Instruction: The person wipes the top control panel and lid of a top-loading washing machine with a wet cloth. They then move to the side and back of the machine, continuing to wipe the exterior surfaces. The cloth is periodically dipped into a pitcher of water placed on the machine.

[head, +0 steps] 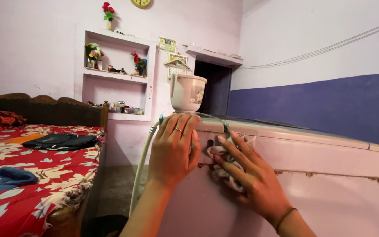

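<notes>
Two bare forearms rise from the lower edge of the view toward the side of a pale pink washing machine (330, 184); the left hand (174, 147), a ring on one finger, lies flat with fingers together against the machine's upper corner, grasping nothing, its fingertips reaching the top edge; the right hand (246, 169), a thin band at the wrist, presses a crumpled pale cloth (220, 153) against the machine's side with fingers spread, the cloth pinned under palm and fingers and showing at the fingertips and below the hand, just beside the left hand; rust-coloured marks run along a seam on the machine's side to the right of the hands. On the machine's top, above the left hand, stands a cream plastic jug (186, 92) with a flower print, upright; a pale hose (141, 169) runs down beside the machine's left corner. At the left, well apart from the hands, a bed (44, 175) with a red flowered sheet carries a dark folded garment (60, 141) and a blue cloth (5, 180); a wall niche (117, 72) with shelves holds artificial flowers and small items; a dark doorway (213, 87) opens behind the jug; the right-hand wall is white above and blue below.
</notes>
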